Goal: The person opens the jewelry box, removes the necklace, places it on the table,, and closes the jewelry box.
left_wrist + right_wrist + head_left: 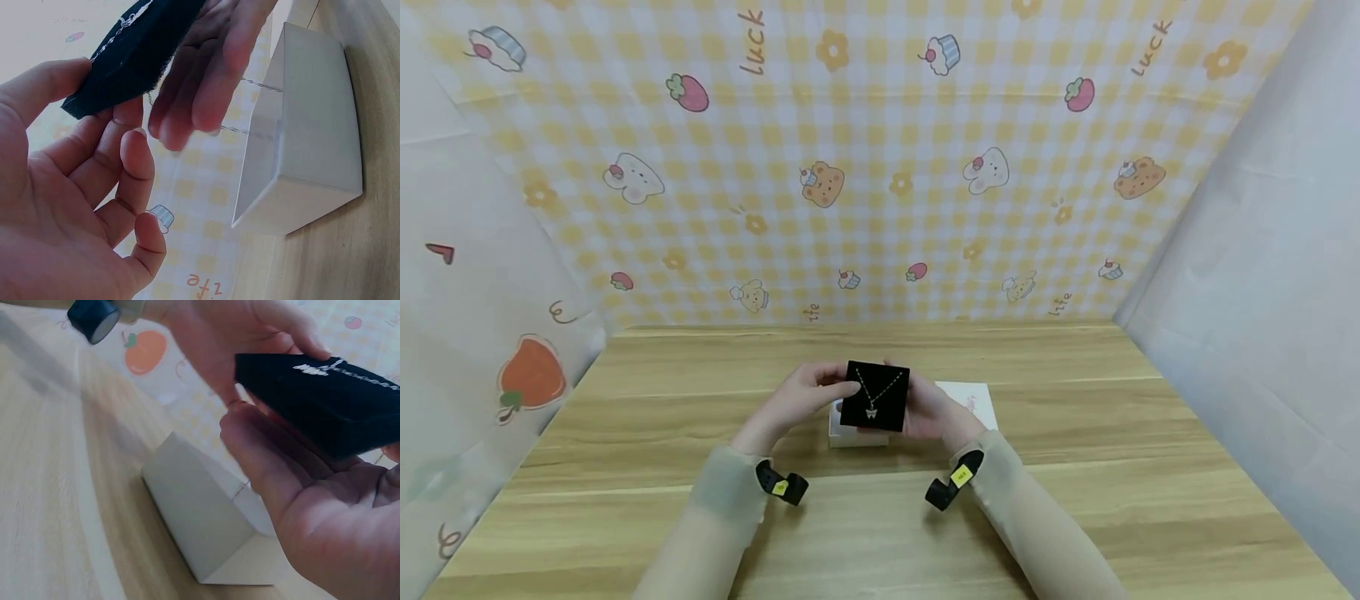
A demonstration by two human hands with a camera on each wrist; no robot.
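A square black foam pad (889,412) is held up above the table, with a silver necklace (871,412) across its face. The necklace's butterfly pendant hangs at the middle. My left hand (797,396) pinches the pad's left edge, thumb on the face and fingers beneath. Under and behind the right side, my right hand (325,519) lies palm up with its fingers stretched out. In the left wrist view, thin strands of chain (262,84) run behind those fingers toward a white box (322,119). The box stands open on the table, below the pad.
A flat white piece with pink writing (973,398) lies right of the box, partly hidden by the right hand. The wood-grain table (700,358) meets a yellow checked cloth (880,233) at the back. White cloths hang at both sides.
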